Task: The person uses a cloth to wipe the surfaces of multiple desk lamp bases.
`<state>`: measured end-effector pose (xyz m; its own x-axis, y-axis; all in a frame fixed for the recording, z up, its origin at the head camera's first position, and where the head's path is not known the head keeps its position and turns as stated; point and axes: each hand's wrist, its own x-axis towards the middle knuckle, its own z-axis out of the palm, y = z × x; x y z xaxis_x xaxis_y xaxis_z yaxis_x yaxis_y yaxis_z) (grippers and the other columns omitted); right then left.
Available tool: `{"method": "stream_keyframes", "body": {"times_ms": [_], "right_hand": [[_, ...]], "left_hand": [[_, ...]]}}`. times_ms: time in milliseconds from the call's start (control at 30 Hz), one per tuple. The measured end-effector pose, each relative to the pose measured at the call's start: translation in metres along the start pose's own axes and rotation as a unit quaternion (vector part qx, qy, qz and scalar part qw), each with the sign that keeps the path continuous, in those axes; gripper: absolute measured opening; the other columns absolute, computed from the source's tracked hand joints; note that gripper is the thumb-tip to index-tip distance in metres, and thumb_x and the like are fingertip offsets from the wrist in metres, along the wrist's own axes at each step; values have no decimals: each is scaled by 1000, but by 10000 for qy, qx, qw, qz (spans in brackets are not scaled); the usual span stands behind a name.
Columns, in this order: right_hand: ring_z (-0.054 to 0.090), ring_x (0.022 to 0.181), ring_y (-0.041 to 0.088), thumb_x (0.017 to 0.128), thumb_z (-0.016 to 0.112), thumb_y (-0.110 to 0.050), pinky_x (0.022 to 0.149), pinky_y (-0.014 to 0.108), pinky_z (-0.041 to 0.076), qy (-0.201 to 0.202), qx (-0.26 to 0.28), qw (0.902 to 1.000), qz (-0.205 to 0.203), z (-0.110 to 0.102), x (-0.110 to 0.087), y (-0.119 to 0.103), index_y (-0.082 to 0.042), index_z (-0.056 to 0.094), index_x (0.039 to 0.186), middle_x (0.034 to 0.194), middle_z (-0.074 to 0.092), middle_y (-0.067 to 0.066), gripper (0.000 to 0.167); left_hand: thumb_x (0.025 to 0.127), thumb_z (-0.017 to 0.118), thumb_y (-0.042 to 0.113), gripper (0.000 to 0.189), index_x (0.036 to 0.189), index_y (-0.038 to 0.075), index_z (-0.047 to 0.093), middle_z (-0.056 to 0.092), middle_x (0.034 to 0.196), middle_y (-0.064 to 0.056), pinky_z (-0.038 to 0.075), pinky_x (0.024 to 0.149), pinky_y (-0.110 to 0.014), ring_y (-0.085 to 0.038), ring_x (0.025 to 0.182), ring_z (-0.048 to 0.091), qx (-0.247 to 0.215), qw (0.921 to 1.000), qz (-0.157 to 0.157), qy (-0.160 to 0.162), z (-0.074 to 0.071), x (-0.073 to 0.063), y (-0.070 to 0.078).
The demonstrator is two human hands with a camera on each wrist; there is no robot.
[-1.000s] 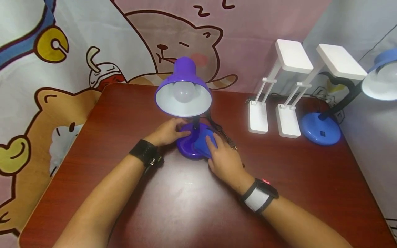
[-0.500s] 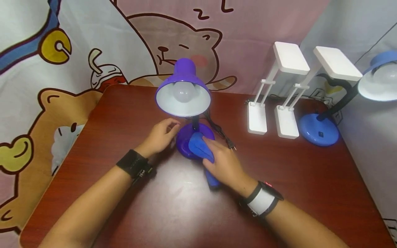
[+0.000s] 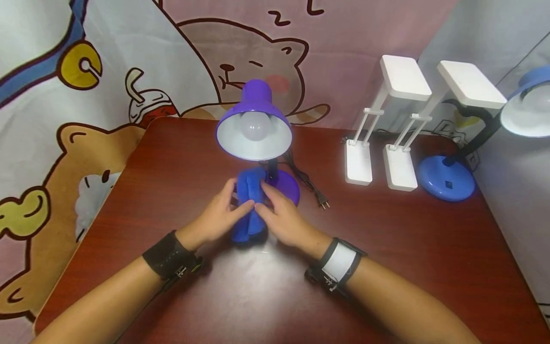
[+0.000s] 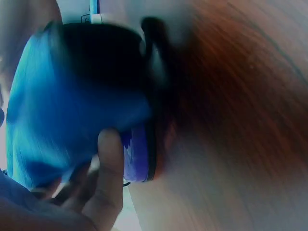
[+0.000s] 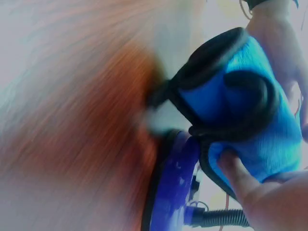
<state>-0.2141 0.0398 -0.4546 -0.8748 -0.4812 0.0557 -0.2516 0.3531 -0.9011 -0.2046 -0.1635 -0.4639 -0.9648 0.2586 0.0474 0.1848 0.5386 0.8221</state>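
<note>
A blue cloth point(image 3: 250, 210) with dark edging is bunched between both hands, off the table in front of the purple desk lamp point(image 3: 257, 102). My left hand point(image 3: 212, 217) grips its left side; my right hand point(image 3: 287, 220) pinches the right side, the thumbs almost meeting. In the right wrist view the cloth point(image 5: 284, 134) curls into folds above the lamp's purple base point(image 5: 173, 178). Part of that base is hidden behind the cloth in the head view. The left wrist view is blurred, with the cloth point(image 4: 72, 120) covering much of it.
Two white folding lamps point(image 3: 358, 162) point(image 3: 400, 167) stand at the back right. Beside them is a blue desk lamp point(image 3: 447, 177). The purple lamp's cord and plug point(image 3: 321, 198) lie right of its base. A patterned curtain point(image 3: 258, 57) hangs behind the table point(image 3: 386, 267).
My right hand has brought the blue cloth leftward off the lamp base. The left hand let go of the base, drew back and has taken hold of the cloth's left side.
</note>
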Motion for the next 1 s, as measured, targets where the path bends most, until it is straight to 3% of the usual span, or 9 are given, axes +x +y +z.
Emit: {"method": "stream_keyframes", "body": {"times_ms": [100, 233, 367, 500, 567, 733, 867, 1000], "right_hand": [[49, 149, 36, 104, 56, -16, 121, 46, 43, -178, 131, 9998, -17, 1, 2, -1, 1, 31, 164, 171, 32, 20, 67], [59, 140, 37, 102, 60, -16, 115, 45, 50, -169, 1, 9998, -139, -2, 2, 5, -1, 37, 162, 167, 40, 20, 66], [58, 140, 40, 96, 66, -16, 117, 53, 47, 253, -1073, 9927, -485, -13, 2, 19, -4, 52, 154, 157, 53, 22, 61], [43, 150, 50, 93, 72, -23, 121, 66, 37, 285, -2495, 9664, -538, -21, 3, 35, -8, 53, 155, 161, 44, 30, 66], [35, 153, 55, 94, 73, -28, 122, 68, 33, 40, -3014, 9524, -449, -22, 4, 42, -10, 50, 157, 164, 37, 34, 69], [23, 159, 54, 98, 72, -41, 127, 65, 26, -462, -3640, 9297, -311, -22, 7, 51, -11, 54, 155, 166, 32, 35, 67], [21, 160, 51, 100, 69, -46, 130, 62, 23, -598, -3746, 9248, -287, -22, 9, 50, -12, 55, 154, 167, 31, 33, 65], [19, 161, 50, 101, 68, -49, 129, 62, 24, -659, -3769, 9237, -179, -25, 9, 49, -16, 53, 156, 169, 29, 32, 66]], "left_hand": [[96, 75, 24, 76, 153, -2, 33, 60, 137, -28, 59, 97, -57, -42, 119, 67, 182, 9996, 36, 221, 2, 3, 1], [92, 75, 23, 78, 154, -2, 36, 56, 142, -27, 55, 102, -62, -44, 125, 63, 732, 9958, -52, 543, -4, 11, 4], [92, 71, 25, 71, 153, 5, 42, 58, 137, -22, 55, 98, -64, -43, 121, 63, 1437, 9838, -435, 977, -26, 30, 3], [93, 71, 30, 70, 151, 3, 42, 57, 130, -23, 56, 91, -67, -46, 114, 65, 2104, 9653, -810, 1318, -40, 55, -6], [93, 73, 33, 73, 151, 2, 42, 57, 133, -23, 56, 91, -68, -48, 116, 65, 2280, 9619, -916, 1199, -35, 67, -9], [89, 76, 36, 72, 149, 7, 48, 62, 142, -22, 56, 93, -66, -47, 121, 68, 2298, 9681, -794, 610, -7, 85, -9], [90, 75, 37, 75, 152, 6, 46, 60, 140, -25, 58, 88, -64, -47, 113, 71, 2498, 9648, -714, 418, 3, 83, -7], [93, 74, 38, 81, 157, 5, 36, 54, 136, -26, 61, 84, -60, -47, 104, 71, 2727, 9599, -647, 91, 5, 71, -1]]}}
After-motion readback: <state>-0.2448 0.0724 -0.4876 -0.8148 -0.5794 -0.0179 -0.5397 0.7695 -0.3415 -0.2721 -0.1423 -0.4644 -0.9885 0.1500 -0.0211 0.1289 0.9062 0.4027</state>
